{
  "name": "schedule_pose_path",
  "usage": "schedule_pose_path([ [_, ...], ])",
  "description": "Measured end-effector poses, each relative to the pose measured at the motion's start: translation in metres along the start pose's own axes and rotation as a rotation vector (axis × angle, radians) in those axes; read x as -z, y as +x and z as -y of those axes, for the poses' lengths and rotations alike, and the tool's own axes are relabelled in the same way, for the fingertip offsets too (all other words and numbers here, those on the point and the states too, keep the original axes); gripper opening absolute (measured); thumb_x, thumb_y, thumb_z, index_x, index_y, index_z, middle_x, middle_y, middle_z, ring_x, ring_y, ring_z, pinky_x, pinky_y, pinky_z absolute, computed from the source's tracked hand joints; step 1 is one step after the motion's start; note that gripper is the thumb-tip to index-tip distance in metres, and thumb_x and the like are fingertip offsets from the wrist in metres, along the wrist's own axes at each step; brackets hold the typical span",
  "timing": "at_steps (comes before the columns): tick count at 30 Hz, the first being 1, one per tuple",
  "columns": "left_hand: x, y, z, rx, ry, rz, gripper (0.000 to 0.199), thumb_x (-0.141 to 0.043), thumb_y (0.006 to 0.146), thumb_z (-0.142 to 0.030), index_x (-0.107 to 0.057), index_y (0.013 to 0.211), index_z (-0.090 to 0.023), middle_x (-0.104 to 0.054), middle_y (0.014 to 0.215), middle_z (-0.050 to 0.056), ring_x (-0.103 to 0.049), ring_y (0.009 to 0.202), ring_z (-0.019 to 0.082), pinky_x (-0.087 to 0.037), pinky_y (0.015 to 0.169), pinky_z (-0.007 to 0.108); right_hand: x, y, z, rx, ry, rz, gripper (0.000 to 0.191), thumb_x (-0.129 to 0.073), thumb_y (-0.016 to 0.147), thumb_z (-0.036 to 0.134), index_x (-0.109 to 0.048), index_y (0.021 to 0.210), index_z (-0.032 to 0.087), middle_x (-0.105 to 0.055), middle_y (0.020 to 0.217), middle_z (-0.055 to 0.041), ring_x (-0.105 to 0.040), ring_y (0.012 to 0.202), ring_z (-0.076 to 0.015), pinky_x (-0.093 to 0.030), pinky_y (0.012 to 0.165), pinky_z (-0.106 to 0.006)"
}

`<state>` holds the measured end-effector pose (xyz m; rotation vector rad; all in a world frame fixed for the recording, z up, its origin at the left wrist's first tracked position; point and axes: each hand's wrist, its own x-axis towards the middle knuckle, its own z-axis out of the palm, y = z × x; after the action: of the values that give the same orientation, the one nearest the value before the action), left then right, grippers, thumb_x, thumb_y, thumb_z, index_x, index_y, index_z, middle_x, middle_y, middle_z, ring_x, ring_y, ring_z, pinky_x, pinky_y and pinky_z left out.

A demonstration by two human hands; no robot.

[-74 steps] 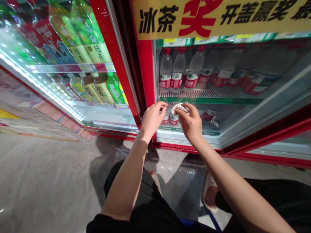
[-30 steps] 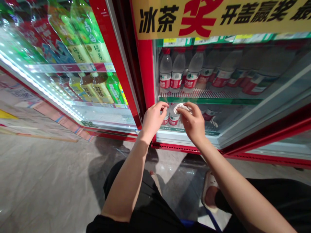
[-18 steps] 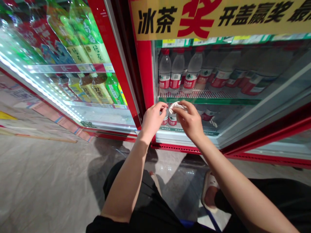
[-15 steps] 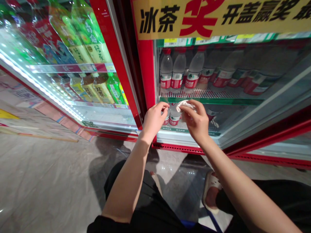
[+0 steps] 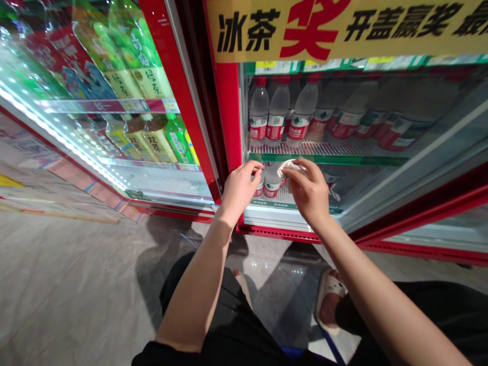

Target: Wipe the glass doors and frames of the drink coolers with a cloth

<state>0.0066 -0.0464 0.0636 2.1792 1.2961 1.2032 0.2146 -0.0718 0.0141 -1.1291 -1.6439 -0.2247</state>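
Note:
My right hand pinches a folded white tissue or cloth between thumb and fingers, in front of the right-hand drinks fridge. My left hand is beside the red door frame, its thumb and fingers curled together. Whether anything small is in that pinch I cannot make out. The two hands are a short way apart. Behind them, low in the fridge, stand water bottles with red and white labels, partly hidden by my fingers.
More red-capped water bottles stand on the shelf above, under a yellow sign. A lit fridge at left holds green tea bottles and other drinks. Below is a grey tiled floor; a sandalled foot is at right.
The view has shifted very slightly. Both hands keep nearly the same pose, and the white tissue or cloth stays in my right hand.

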Motion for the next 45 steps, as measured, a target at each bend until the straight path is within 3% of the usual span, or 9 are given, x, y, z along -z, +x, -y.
schedule_pose_path([
  [4,0.0,0.0,0.0,-0.001,0.006,-0.002,0.019,-0.066,0.103,-0.009,-0.075,0.108,-0.025,-0.086,0.113,0.004,-0.081,0.105,0.02,-0.063,0.099,0.036,0.002,0.007,-0.001,-0.007,-0.003,-0.074,0.027,-0.058,0.107,0.03,-0.083,0.117,0.034,-0.073,0.133,-0.0094,-0.073,0.117,-0.0313,-0.064,0.1,-0.054],
  [11,-0.001,0.001,-0.001,-0.007,0.012,-0.013,0.017,-0.066,0.103,-0.011,-0.075,0.107,-0.025,-0.086,0.112,0.005,-0.082,0.104,0.021,-0.063,0.099,0.035,-0.005,0.001,0.007,0.048,-0.019,0.139,0.028,-0.056,0.109,0.028,-0.081,0.12,0.035,-0.075,0.139,-0.0076,-0.072,0.11,-0.0301,-0.065,0.093,-0.051],
  [17,-0.001,0.0,0.0,-0.005,0.002,-0.002,0.02,-0.066,0.102,-0.01,-0.076,0.109,-0.026,-0.086,0.113,0.004,-0.082,0.105,0.021,-0.063,0.1,0.035,-0.004,0.002,0.0,-0.023,0.019,-0.02,0.028,-0.057,0.108,0.03,-0.082,0.12,0.036,-0.073,0.136,-0.0089,-0.072,0.117,-0.0315,-0.062,0.102,-0.055],
  [25,-0.002,0.001,-0.001,-0.004,0.015,-0.002,0.019,-0.066,0.103,-0.011,-0.076,0.108,-0.026,-0.086,0.113,0.004,-0.082,0.105,0.021,-0.063,0.1,0.035,-0.009,0.003,0.009,0.013,-0.004,0.111,0.029,-0.057,0.108,0.028,-0.08,0.122,0.036,-0.073,0.141,-0.0068,-0.071,0.115,-0.0299,-0.063,0.099,-0.05],
  [32,-0.001,-0.001,-0.002,0.002,0.001,0.005,0.019,-0.066,0.103,-0.01,-0.076,0.109,-0.026,-0.086,0.113,0.004,-0.082,0.104,0.021,-0.063,0.1,0.035,-0.003,-0.004,-0.002,-0.025,0.02,-0.047,0.027,-0.057,0.108,0.03,-0.082,0.117,0.036,-0.074,0.133,-0.0084,-0.073,0.115,-0.0301,-0.063,0.1,-0.054],
  [40,-0.002,0.001,-0.003,-0.001,0.016,0.01,0.019,-0.066,0.103,-0.009,-0.076,0.108,-0.025,-0.086,0.111,0.005,-0.082,0.104,0.022,-0.063,0.1,0.037,-0.009,0.0,0.007,0.021,-0.003,0.097,0.028,-0.057,0.109,0.028,-0.081,0.122,0.035,-0.074,0.14,-0.0074,-0.072,0.115,-0.0294,-0.064,0.098,-0.051],
  [45,-0.001,0.0,-0.004,0.013,0.018,0.019,0.018,-0.066,0.103,-0.01,-0.076,0.109,-0.024,-0.086,0.113,0.005,-0.081,0.105,0.021,-0.062,0.1,0.035,-0.007,-0.008,-0.003,-0.012,0.003,-0.027,0.027,-0.059,0.107,0.027,-0.081,0.119,0.036,-0.074,0.135,-0.0073,-0.072,0.115,-0.0293,-0.063,0.101,-0.053],
])
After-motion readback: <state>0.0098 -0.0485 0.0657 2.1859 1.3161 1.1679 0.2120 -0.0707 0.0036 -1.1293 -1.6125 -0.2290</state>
